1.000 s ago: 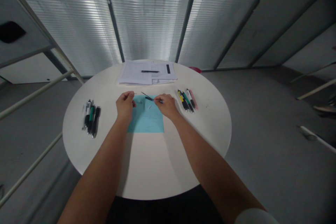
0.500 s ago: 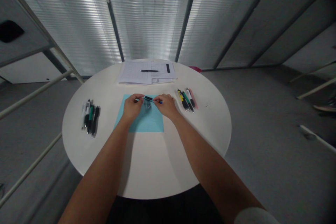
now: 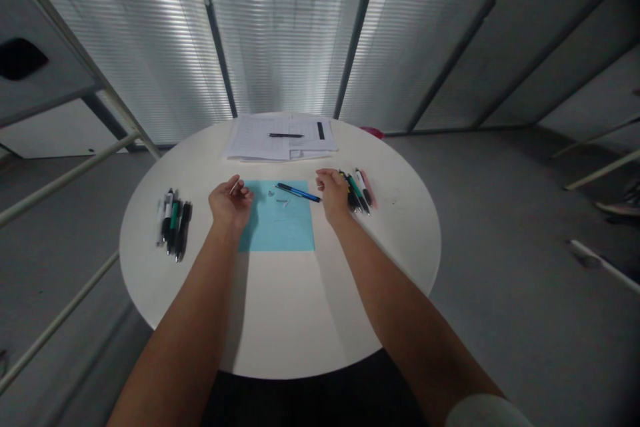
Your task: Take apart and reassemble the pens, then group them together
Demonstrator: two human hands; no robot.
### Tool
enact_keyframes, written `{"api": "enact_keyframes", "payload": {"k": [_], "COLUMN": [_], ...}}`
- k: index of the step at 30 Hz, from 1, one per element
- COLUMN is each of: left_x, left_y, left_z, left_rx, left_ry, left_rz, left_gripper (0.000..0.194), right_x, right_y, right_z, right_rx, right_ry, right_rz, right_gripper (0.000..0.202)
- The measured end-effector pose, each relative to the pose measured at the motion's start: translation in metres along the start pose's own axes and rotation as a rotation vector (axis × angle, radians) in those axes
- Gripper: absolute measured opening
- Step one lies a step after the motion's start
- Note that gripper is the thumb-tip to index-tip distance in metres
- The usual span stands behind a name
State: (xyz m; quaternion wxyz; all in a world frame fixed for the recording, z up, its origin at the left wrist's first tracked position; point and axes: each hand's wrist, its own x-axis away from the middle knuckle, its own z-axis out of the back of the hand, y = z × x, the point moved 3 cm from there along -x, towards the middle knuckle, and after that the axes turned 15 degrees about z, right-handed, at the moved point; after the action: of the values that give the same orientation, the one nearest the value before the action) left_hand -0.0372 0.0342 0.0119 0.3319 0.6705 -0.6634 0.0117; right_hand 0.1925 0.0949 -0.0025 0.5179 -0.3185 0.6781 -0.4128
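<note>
The left hand (image 3: 231, 203) is held over the left edge of a blue sheet of paper (image 3: 277, 230), palm partly turned up and fingers bent. A small pale streak shows by its thumb and forefinger, but it is too small to say whether something is pinched there, so I cannot tell if this hand is clamped on anything. The right hand (image 3: 334, 192) is just beyond the sheet's other edge, its fingers loosely bent and apart.

Between the two hands lies a blue pen (image 3: 299, 193), slanting across the top of the sheet; its near end passes the paper's edge and points at the right hand, close to it. Small loose parts (image 3: 283, 201) rest on the sheet between the hands, on the near side of the pen.

Just to the right of the right hand is a group of pens (image 3: 361, 188), partly hidden by it. Well to the left of the left hand lies a pen bundle (image 3: 173, 225). Beyond both hands sits a stack of papers (image 3: 257, 140), with a black pen (image 3: 285, 135) across it. All this is on a round white bench (image 3: 280, 320).
</note>
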Motion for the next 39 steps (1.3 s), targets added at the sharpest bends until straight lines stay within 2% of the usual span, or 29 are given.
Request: {"api": "enact_keyframes", "payload": {"k": [2, 4, 9, 17, 21, 26, 33, 39], "left_x": [0.000, 0.000, -0.001, -0.002, 0.000, 0.002, 0.003, -0.001], "left_y": [0.000, 0.000, 0.000, 0.000, 0.000, -0.001, -0.002, -0.002], "left_z": [0.000, 0.000, 0.002, 0.003, 0.001, 0.000, -0.002, 0.000], "left_rx": [0.029, 0.045, 0.057, 0.044, 0.032, 0.030, 0.015, 0.006], "left_ry": [-0.010, -0.015, -0.018, -0.015, -0.009, 0.001, -0.007, -0.008], "left_rz": [0.014, 0.015, 0.013, 0.004, 0.005, 0.006, 0.003, -0.001], "left_gripper": [0.014, 0.014, 0.014, 0.016, 0.018, 0.020, 0.022, 0.024], "right_x": [0.000, 0.001, 0.004, 0.008, 0.012, 0.018, 0.020, 0.019], "right_y": [0.001, 0.001, -0.002, -0.013, -0.019, -0.023, -0.021, -0.017], "right_z": [0.001, 0.000, -0.001, -0.004, -0.008, -0.010, -0.014, -0.013], "right_rx": [-0.019, 0.009, 0.148, 0.339, 0.551, 0.868, 0.901, 0.862], "right_ry": [0.030, 0.008, -0.101, -0.181, -0.291, -0.449, -0.569, -0.555], "right_rz": [-0.030, -0.016, 0.085, 0.242, 0.325, 0.255, 0.277, 0.279], "right_gripper": [0.020, 0.020, 0.021, 0.024, 0.026, 0.025, 0.016, 0.014]}}
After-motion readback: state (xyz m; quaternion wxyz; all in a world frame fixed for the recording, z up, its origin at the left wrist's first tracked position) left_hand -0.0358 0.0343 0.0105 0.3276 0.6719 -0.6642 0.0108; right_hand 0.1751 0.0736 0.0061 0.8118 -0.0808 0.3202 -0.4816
